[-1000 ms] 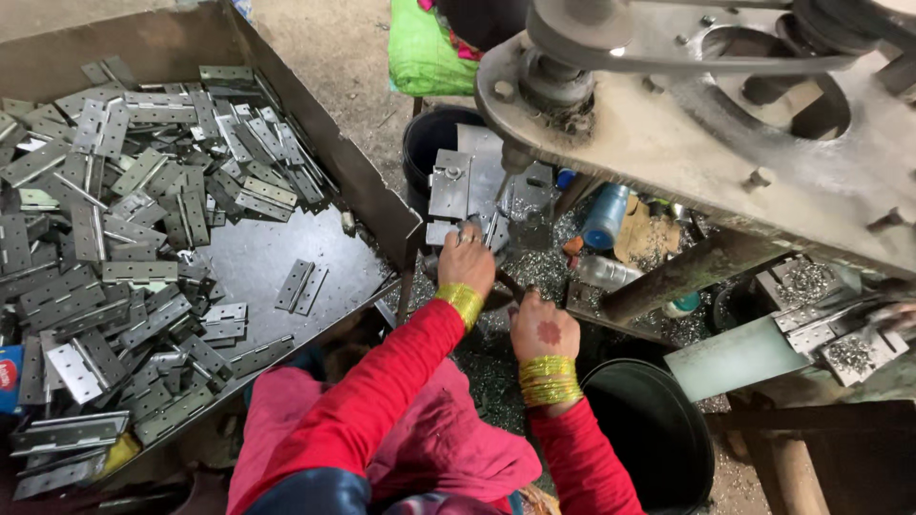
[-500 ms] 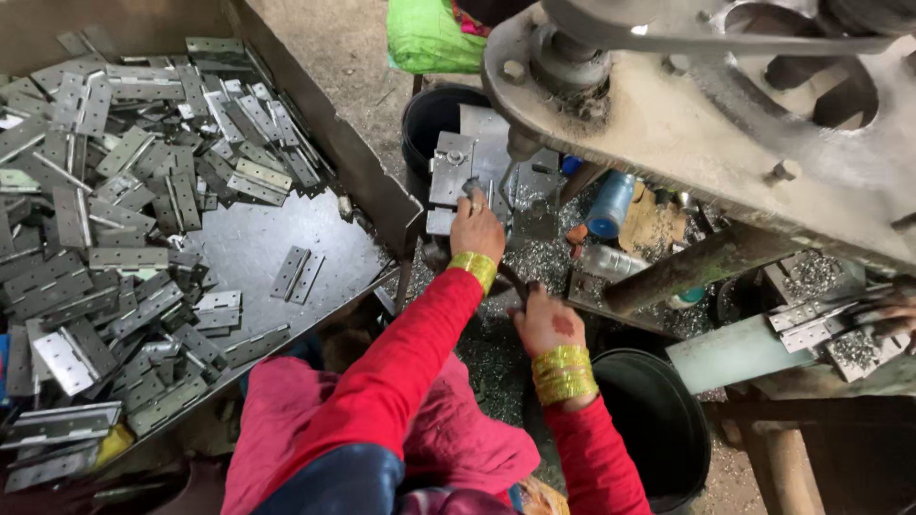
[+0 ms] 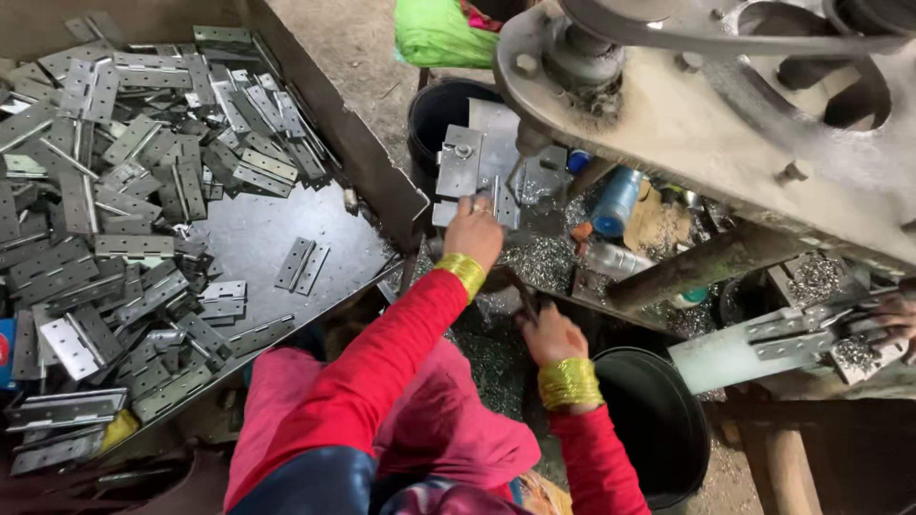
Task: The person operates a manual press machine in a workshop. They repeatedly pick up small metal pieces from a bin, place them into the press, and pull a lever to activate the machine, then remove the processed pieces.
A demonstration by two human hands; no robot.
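Hands at the press, hinges heaped alongside

Machinery fills the upper right: a heavy grey press frame [image 3: 687, 124] with bolts overhangs the work spot and cuts off the view behind it; to the left a large metal tray [image 3: 248, 238] holds a heap of flat hinges [image 3: 124, 172], two lying apart on its bare floor; a black bucket [image 3: 658, 429] stands at the lower right, another black tub [image 3: 439, 110] above the plate, a green bag [image 3: 439, 33] at the top edge; metal shavings [image 3: 534, 257] litter the bench around a blue bottle [image 3: 615, 200].

The left hand [image 3: 474, 232], arm stretched forward in a red sleeve with gold bangles, rests its fingers on a hinge plate [image 3: 465, 164] lying on the press bed, pressing rather than clasping it; the right hand [image 3: 551, 334] sits lower, fist closed around a thin dark lever [image 3: 521, 294].

Another person's hand [image 3: 892, 319] shows at the right edge, half cut off; what it holds is unclear.
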